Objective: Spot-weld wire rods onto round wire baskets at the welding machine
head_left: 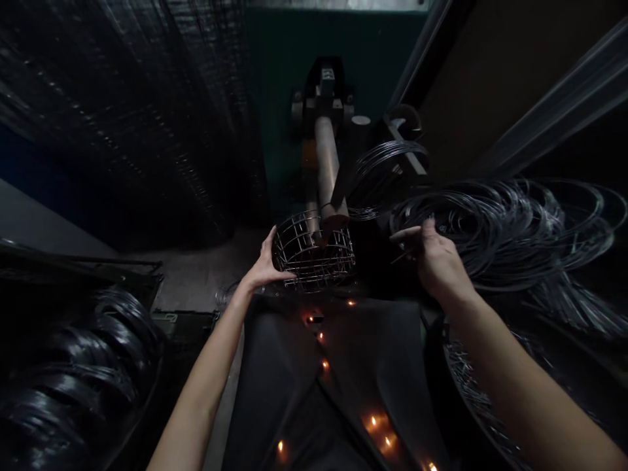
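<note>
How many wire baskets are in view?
1: the wire basket, its left side in the left hand, by the metal cylinder's near end. Others may be hidden in the dark.

The person's left hand [267, 265] and right hand [439, 258] are bare, and so are the left forearm [210, 366] and right forearm [520, 353], which are slim and smooth in outline. A wide, dark grey to black covering [275, 366], much like an apron, spreads over the front of the body. It looks plain, with a nearly straight front edge, broad flat panels at the sides and deep slanting creases towards the middle. The dim light hides its fabric and any stitching.
</note>
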A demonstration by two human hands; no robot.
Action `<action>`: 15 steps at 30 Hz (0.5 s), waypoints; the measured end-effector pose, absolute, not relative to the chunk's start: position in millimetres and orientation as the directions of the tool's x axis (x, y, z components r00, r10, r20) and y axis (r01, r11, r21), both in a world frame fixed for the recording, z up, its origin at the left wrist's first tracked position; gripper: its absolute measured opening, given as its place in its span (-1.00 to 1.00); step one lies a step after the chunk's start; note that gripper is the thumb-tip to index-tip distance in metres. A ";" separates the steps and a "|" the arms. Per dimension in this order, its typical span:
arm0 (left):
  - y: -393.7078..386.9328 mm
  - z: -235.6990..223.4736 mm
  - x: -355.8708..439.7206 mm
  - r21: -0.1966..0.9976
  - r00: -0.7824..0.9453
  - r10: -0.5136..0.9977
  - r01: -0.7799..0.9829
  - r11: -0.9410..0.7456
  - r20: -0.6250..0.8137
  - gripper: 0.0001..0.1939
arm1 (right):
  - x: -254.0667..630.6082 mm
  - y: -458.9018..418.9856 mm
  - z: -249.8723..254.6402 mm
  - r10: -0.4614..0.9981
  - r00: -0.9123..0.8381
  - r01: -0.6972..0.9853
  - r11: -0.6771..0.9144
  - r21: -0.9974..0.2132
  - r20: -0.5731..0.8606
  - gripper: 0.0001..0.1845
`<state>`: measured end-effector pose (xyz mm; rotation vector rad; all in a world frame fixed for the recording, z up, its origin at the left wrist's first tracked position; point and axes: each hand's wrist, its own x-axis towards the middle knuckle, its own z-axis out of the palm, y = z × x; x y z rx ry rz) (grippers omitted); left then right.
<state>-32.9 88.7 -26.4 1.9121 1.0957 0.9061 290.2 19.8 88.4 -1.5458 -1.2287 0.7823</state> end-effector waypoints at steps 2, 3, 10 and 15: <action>88.6 -38.9 -33.5 0.866 0.388 0.895 0.343 -0.363 0.221 0.41 | 297.3 18.5 91.8 0.958 0.287 0.200 -0.049 -0.979 0.011 -0.28; 89.1 -43.7 -32.3 0.867 0.386 0.892 0.332 -0.371 0.234 0.43 | 298.2 18.2 92.1 0.959 0.284 0.138 -0.060 -0.989 -0.018 -0.28; 93.4 -57.7 -20.0 0.946 0.214 0.939 0.124 -0.300 0.269 0.45 | 283.5 8.0 84.9 0.994 0.101 0.089 -0.061 -0.994 -0.052 -0.48; 90.6 -47.8 -19.0 0.908 0.211 0.907 0.134 -0.396 0.365 0.34 | 256.4 -1.8 81.6 0.996 -0.042 0.230 -0.061 -0.971 -0.073 -0.52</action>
